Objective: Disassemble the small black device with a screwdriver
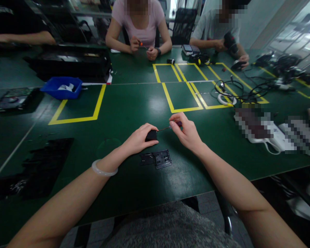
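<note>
My left hand is closed around a small black box-shaped part, holding it on the green table. In my right hand is a screwdriver, its handle pinched in my fingers. The thin shaft runs leftward, and its tip meets the right side of the black part. Just below my hands lie a flat black plastic cover with molded details and a smaller dark piece against its left side. Fine detail on the black part is too small to make out.
A blue bin with white scraps stands at the left, before a long black housing. Black plastic parts lie at the near left. Tangled cables and a white power strip are at the right. Co-workers sit across the table.
</note>
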Tool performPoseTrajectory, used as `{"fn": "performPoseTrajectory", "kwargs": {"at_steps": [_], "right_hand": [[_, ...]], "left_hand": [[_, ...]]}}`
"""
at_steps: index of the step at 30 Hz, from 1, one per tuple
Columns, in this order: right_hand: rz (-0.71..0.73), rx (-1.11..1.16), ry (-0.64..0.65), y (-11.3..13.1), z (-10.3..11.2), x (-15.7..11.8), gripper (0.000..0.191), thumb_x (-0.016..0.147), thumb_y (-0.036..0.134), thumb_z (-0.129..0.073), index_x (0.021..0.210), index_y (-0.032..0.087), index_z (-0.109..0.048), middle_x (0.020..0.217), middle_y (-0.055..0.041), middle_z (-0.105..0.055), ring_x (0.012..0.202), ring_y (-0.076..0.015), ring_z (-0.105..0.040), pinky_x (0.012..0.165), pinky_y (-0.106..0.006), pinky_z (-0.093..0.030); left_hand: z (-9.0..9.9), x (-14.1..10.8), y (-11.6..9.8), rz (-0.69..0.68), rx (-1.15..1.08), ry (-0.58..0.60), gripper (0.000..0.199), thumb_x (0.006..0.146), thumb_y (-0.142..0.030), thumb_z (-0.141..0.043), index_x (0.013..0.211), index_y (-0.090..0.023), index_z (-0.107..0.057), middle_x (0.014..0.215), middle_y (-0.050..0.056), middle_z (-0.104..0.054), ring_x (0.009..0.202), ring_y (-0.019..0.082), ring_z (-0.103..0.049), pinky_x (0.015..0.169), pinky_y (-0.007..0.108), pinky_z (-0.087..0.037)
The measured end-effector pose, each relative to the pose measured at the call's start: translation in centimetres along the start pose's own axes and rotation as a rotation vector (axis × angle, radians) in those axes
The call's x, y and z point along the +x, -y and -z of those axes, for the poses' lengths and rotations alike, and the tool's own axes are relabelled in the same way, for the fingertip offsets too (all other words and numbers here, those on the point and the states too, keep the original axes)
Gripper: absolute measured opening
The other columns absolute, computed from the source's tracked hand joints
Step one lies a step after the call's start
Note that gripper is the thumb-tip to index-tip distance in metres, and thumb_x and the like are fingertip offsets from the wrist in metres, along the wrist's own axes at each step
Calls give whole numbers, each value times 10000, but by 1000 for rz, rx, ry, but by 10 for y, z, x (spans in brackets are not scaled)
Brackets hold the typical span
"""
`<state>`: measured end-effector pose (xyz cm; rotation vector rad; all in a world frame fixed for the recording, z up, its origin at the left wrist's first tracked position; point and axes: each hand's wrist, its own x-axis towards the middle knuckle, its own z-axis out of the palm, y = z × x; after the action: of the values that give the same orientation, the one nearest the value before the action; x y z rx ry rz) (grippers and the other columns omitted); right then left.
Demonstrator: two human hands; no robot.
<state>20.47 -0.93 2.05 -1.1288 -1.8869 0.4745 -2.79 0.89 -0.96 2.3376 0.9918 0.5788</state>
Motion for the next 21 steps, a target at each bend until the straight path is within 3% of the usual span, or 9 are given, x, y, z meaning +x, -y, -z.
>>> {"fn": "performPoseTrajectory", "kwargs": {"at_steps": [3, 9, 16, 21], "right_hand": [[-11, -11, 4, 0, 0, 0, 164, 967, 374, -505, 922, 225, -557, 744, 4, -603, 650, -138, -568, 627, -262, -412], [9, -11, -39, -2, -2, -1, 169, 967, 301, -479, 1107, 222, -529, 799, 7, -599, 641, -127, -553, 660, -269, -433], [4, -63, -22, -1, -1, -1, 156, 960, 364, -508, 940, 220, -564, 762, -5, -604, 668, -142, -573, 649, -272, -425], [15, -53, -43, -1, -1, -1, 159, 950, 277, -475, 1076, 219, -553, 791, -3, -613, 693, -147, -594, 676, -279, -438]], "left_hand": [[0, 0, 0, 1, -4, 4, 340, 892, -384, -666, 1167, -219, -553, 1179, 73, -592, 1121, 251, -585, 983, 409, -469], [0, 0, 0, -1, -4, 4, 336, 892, -387, -661, 1165, -222, -554, 1178, 71, -594, 1117, 254, -588, 981, 412, -471], [0, 0, 0, -1, -4, 5, 344, 892, -388, -662, 1170, -220, -550, 1183, 74, -594, 1124, 254, -586, 984, 411, -470], [0, 0, 0, 4, -1, 7, 340, 893, -388, -664, 1167, -219, -555, 1179, 74, -594, 1117, 254, -587, 974, 407, -471]]}}
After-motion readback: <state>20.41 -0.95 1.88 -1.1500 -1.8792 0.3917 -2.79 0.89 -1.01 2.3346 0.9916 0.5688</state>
